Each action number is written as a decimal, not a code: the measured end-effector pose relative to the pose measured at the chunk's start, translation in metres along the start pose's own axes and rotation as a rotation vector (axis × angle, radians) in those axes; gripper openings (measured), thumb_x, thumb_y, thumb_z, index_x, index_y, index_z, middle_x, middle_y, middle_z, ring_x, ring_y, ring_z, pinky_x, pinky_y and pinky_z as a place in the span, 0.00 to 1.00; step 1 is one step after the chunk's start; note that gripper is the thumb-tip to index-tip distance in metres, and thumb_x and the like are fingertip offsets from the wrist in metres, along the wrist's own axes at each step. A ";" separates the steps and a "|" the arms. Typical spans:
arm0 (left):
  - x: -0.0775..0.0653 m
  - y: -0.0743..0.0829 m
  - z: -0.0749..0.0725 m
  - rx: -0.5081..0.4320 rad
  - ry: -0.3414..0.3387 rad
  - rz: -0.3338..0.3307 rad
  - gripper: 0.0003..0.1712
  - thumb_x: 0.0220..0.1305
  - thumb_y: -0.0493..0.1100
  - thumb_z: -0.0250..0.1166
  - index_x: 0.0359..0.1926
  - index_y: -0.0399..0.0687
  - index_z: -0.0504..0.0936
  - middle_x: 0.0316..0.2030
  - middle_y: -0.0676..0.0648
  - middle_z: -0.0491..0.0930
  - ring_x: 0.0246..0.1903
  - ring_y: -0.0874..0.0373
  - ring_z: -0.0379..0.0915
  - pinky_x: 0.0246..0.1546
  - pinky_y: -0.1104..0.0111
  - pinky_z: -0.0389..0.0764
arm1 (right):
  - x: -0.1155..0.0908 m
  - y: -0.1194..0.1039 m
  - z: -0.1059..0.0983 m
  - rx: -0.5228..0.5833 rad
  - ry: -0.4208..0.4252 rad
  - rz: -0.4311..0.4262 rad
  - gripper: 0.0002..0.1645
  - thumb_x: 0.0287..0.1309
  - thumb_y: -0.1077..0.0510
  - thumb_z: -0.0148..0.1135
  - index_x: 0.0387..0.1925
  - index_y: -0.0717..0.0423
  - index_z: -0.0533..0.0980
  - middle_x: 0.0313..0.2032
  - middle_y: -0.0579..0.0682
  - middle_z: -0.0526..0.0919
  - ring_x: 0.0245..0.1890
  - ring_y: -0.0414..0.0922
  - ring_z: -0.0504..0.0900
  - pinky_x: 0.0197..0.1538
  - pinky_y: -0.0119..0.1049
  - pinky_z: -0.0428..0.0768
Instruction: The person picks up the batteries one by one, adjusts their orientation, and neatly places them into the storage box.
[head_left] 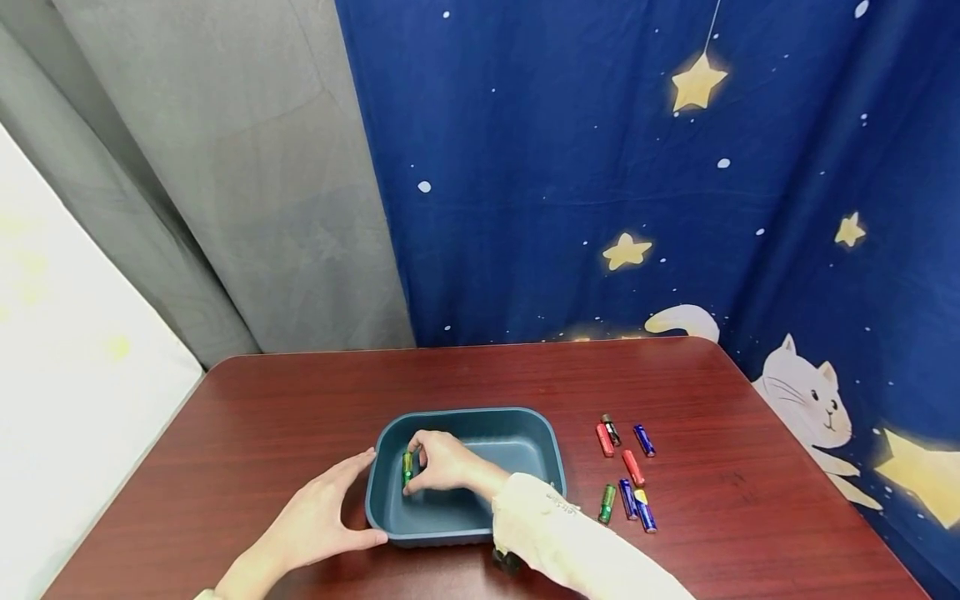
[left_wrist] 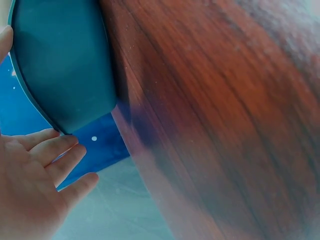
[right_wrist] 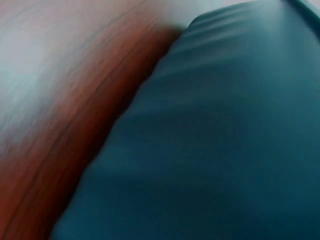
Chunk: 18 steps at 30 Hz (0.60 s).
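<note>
A dark teal rectangular bin stands on the table. Inside it, near the left wall, my right hand pinches a green battery by its two ends, between thumb and fingers. The left hand touches the bin's left end, fingertips at the far corner and thumb at the near one. In the left wrist view, fairly straight fingers meet the bin rim. Only the bin's ribbed outer wall and the table show in the right wrist view; the right hand is out of sight there.
Right of the bin lie several loose batteries: a green one, red ones such as this red battery, blue ones such as this blue battery, and a black one. The reddish-brown table ends at a curtain.
</note>
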<state>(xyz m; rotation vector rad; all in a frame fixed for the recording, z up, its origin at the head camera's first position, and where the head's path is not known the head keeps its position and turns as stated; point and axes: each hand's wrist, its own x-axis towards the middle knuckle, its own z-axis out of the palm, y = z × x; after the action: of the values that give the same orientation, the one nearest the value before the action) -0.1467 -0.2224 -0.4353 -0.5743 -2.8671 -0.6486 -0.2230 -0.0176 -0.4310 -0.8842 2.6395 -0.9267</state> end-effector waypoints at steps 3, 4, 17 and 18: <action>0.000 0.001 0.000 -0.001 0.002 0.001 0.56 0.33 0.73 0.67 0.63 0.50 0.66 0.58 0.52 0.69 0.55 0.56 0.68 0.50 0.55 0.73 | 0.003 -0.004 0.005 -0.033 -0.010 0.020 0.28 0.34 0.53 0.75 0.39 0.58 0.74 0.20 0.41 0.72 0.20 0.33 0.68 0.25 0.22 0.68; 0.000 0.001 0.000 -0.003 0.002 0.000 0.56 0.33 0.72 0.67 0.63 0.50 0.66 0.58 0.52 0.69 0.55 0.56 0.68 0.50 0.55 0.73 | 0.004 -0.005 0.007 -0.040 -0.012 0.027 0.28 0.33 0.53 0.75 0.38 0.58 0.74 0.20 0.41 0.71 0.20 0.34 0.68 0.25 0.22 0.68; -0.001 0.001 0.000 0.001 0.016 0.014 0.55 0.34 0.72 0.68 0.62 0.49 0.66 0.58 0.53 0.69 0.55 0.56 0.68 0.50 0.55 0.73 | 0.013 -0.012 0.020 -0.208 -0.075 0.052 0.27 0.28 0.47 0.77 0.29 0.51 0.71 0.22 0.39 0.70 0.22 0.34 0.68 0.25 0.24 0.68; 0.000 0.000 0.000 0.000 0.013 0.013 0.55 0.34 0.72 0.68 0.62 0.49 0.66 0.58 0.53 0.69 0.55 0.56 0.68 0.50 0.55 0.73 | 0.013 -0.013 0.021 -0.220 -0.073 0.050 0.27 0.28 0.46 0.77 0.29 0.50 0.71 0.22 0.39 0.70 0.23 0.34 0.68 0.25 0.24 0.68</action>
<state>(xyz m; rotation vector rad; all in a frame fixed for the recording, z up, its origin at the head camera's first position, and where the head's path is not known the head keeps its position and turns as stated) -0.1463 -0.2220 -0.4356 -0.5852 -2.8489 -0.6479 -0.2196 -0.0436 -0.4390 -0.8759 2.7222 -0.5887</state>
